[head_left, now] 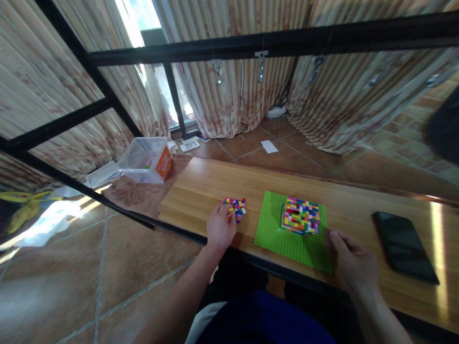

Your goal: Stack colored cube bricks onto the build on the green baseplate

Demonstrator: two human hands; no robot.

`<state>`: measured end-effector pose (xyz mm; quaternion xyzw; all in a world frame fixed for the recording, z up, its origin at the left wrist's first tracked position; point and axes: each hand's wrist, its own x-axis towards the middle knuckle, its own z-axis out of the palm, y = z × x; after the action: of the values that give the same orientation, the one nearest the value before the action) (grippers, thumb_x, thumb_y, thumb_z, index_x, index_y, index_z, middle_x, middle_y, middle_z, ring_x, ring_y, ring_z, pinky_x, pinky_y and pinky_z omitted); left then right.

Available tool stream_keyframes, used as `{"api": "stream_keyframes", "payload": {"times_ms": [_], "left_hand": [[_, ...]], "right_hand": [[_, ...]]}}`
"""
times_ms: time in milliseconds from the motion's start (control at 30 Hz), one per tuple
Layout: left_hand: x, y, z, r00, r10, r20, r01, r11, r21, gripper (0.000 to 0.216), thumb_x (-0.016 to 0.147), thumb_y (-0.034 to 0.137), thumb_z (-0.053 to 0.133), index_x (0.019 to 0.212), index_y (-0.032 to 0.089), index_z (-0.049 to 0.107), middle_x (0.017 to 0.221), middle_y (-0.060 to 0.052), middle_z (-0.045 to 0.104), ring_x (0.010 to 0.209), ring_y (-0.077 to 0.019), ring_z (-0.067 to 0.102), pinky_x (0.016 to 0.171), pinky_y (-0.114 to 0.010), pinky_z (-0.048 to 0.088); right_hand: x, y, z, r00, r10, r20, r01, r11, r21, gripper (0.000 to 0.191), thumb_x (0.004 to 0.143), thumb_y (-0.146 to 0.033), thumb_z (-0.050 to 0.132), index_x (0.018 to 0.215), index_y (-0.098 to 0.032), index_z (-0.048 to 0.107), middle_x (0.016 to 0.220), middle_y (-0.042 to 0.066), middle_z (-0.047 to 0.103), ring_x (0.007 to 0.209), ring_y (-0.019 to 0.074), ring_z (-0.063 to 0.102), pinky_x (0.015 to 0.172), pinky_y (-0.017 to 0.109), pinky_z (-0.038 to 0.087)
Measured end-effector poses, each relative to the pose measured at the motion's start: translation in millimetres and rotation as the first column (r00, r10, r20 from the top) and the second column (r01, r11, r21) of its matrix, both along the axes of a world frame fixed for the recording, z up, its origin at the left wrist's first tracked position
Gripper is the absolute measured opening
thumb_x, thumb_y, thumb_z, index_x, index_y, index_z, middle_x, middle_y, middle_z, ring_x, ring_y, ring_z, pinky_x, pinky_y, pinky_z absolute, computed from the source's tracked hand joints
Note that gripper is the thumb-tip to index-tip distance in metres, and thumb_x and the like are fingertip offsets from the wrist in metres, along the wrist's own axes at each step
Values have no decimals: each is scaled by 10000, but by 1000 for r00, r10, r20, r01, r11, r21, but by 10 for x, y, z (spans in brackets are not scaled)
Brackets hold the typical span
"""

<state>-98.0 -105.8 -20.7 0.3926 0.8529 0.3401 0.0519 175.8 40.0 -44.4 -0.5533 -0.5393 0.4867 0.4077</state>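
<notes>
My left hand [220, 228] reaches down to a pile of small loose toy bricks [238, 208] in mixed colours. Its fingers are bunched at the pile's near left side, and whatever is between the fingertips is too small to make out. A square block built of multicoloured bricks [301, 215] stands on a green studded baseplate [273, 231], with a gap showing in its top. At the baseplate's right edge, my right hand [353, 258] is closed, thumb and fingers pinched at the edge. Its other fingers curl under and are partly hidden.
A black phone [405, 247] lies on the wooden table [191, 184], right of my right hand. On the floor beyond sit a clear plastic bin [140, 158] with an orange label and a white paper [269, 147]. A black metal frame [223, 51] crosses before the curtains.
</notes>
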Motion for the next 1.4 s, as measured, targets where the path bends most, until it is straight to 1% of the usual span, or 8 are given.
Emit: {"api": "stream_keyframes", "payload": {"times_ms": [167, 367, 500, 667, 833, 967, 1133, 1400], "left_hand": [[-147, 38, 6, 994, -42, -104, 29, 992, -119, 168, 867, 185, 570, 996, 215, 673, 1044, -65, 632, 1016, -204, 601, 917, -317, 481], [-121, 92, 32, 988, -89, -127, 69, 987, -147, 138, 898, 170, 528, 936, 191, 659, 1022, -76, 622, 1001, -209, 590, 892, -329, 478], [-61, 133, 57, 978, -143, -152, 123, 984, -132, 154, 930, 170, 480, 915, 181, 633, 982, -82, 631, 979, -212, 597, 877, -340, 480], [4, 196, 68, 961, -198, -191, 177, 977, -120, 158, 901, 123, 500, 963, 185, 631, 1013, -92, 644, 1053, -236, 591, 953, -381, 467], [-74, 135, 53, 965, -172, -196, 154, 983, -103, 219, 850, 128, 577, 1054, 187, 632, 1101, -95, 638, 1093, -240, 584, 979, -377, 467], [-121, 116, 63, 961, -175, -214, 146, 979, -144, 220, 846, 166, 594, 1060, 179, 641, 1079, -94, 646, 1049, -239, 597, 951, -373, 480], [-105, 203, 78, 934, -241, -263, 198, 964, -177, 248, 840, 215, 618, 1084, 190, 656, 1103, -99, 660, 1087, -257, 585, 995, -404, 454], [-115, 202, 88, 930, -297, -217, 258, 948, -188, 262, 861, 134, 578, 1100, 201, 661, 1100, -78, 693, 1094, -239, 603, 1023, -415, 441]], "right_hand": [[-23, -31, -2, 999, -31, 17, 31, 999, 12, 489, 655, -566, 735, 896, -141, 729, 796, 61, 719, 630, 159, 617, 576, 276, 505], [99, -11, -7, 997, -76, -14, 76, 997, 13, 423, 663, -508, 740, 886, -149, 730, 841, 62, 722, 680, 160, 632, 603, 264, 511], [208, 14, 36, 986, -143, 81, 136, 987, 87, 401, 675, -477, 724, 892, -140, 741, 788, 67, 719, 669, 169, 632, 596, 265, 507], [313, 49, -22, 964, -118, 237, 72, 978, 196, 413, 736, -501, 652, 902, -135, 747, 779, 95, 730, 622, 189, 631, 561, 287, 487], [381, 59, -177, 929, -86, 359, -10, 966, 257, 427, 803, -519, 573, 956, -156, 739, 904, 110, 745, 760, 241, 675, 721, 354, 512], [360, 48, -210, 890, -102, 444, -41, 952, 302, 414, 822, -519, 543, 941, -174, 740, 976, 118, 744, 909, 287, 678, 834, 400, 491], [307, 18, -176, 861, -122, 493, -57, 941, 334, 394, 825, -504, 529, 923, -185, 740, 997, 122, 741, 920, 288, 678, 812, 389, 495], [279, 3, -170, 852, -125, 508, -90, 921, 378, 396, 834, -496, 508, 918, -178, 730, 992, 125, 736, 907, 275, 675, 803, 379, 502]]}}
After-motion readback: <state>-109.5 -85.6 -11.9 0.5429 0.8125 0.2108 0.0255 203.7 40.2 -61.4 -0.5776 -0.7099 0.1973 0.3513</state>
